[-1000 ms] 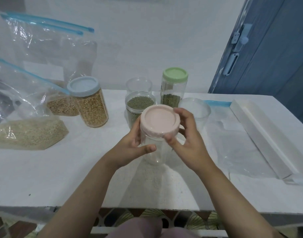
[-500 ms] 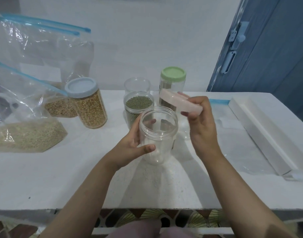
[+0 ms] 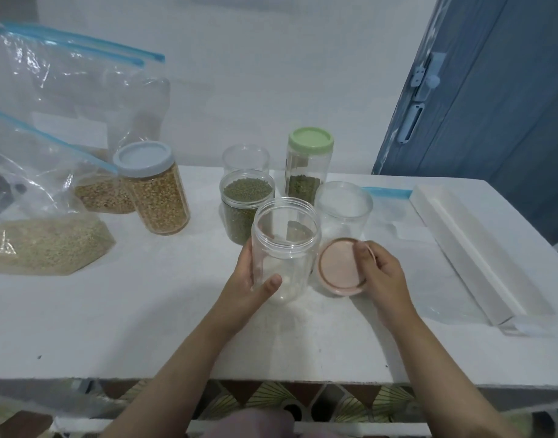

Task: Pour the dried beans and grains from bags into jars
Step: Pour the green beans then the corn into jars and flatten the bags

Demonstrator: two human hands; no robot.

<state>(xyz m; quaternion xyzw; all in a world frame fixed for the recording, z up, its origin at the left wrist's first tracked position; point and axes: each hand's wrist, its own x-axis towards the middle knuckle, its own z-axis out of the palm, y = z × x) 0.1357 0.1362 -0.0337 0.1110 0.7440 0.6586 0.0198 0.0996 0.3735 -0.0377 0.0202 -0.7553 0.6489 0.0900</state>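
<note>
In the head view, an empty clear jar point(image 3: 285, 248) is gripped around its wall by the left hand point(image 3: 251, 276), thumb across the front, and is stood upright on the white table point(image 3: 113, 311). Its pink lid point(image 3: 341, 267) is pinched at the rim by the right hand point(image 3: 379, 267) and is held low, just beside the jar on its right; whether the lid rests on the table cannot be told. The jar is thus open and ready to be filled, but nothing has been poured into it.

Some of the task is judged done: a blue-lidded jar point(image 3: 154, 191) is filled with tan grain, an open jar of green beans point(image 3: 244, 207) is nearly full, and a tall green-lidded jar point(image 3: 307, 167) is partly filled with green beans. Two more clear jars, one behind the green beans point(image 3: 244, 158) and one to the right point(image 3: 344, 207), are seen empty.

Much is left: a bag of pale grain point(image 3: 43, 245) lies full at the left, and a second bag of tan grain point(image 3: 100, 194) is propped behind the blue-lidded jar. A flattened empty bag point(image 3: 429, 263) lies at the right beside a long white box point(image 3: 480, 254)
</note>
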